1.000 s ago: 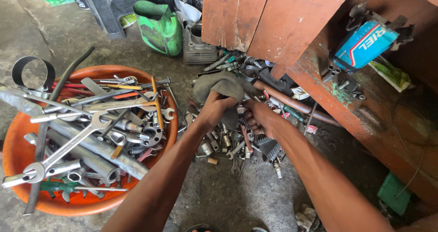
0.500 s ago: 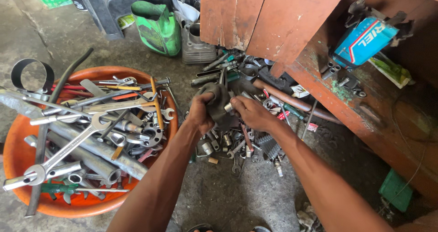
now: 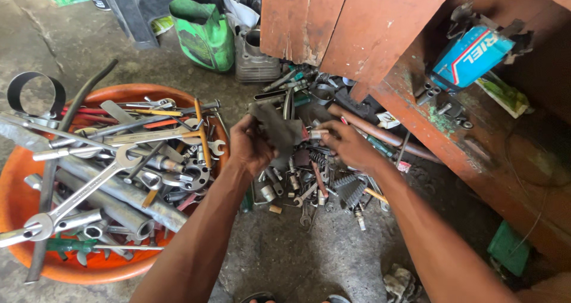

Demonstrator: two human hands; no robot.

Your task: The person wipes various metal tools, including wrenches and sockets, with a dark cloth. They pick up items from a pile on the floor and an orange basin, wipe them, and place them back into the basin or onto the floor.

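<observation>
My left hand (image 3: 248, 147) is closed on a dark grey rag (image 3: 278, 127), held up over a heap of small tools (image 3: 309, 187) on the concrete floor. My right hand (image 3: 350, 149) is just to the right of the rag, and its fingertips pinch a small silvery metal part (image 3: 317, 134) against the rag's edge. The heap below holds sockets, springs, bits and small spanners. Both forearms reach in from the bottom of the view.
An orange basin (image 3: 35, 205) full of big spanners and pipes stands at the left. A green jug (image 3: 205, 34) and a metal cylinder (image 3: 257, 58) stand at the back. A rust-red wooden cabinet (image 3: 357, 23) with a blue box (image 3: 470, 56) on its shelf fills the right.
Both hands have drawn back from the heap toward me. The rag has come up off the pile in my left hand, and my right hand now pinches a small part beside it.
</observation>
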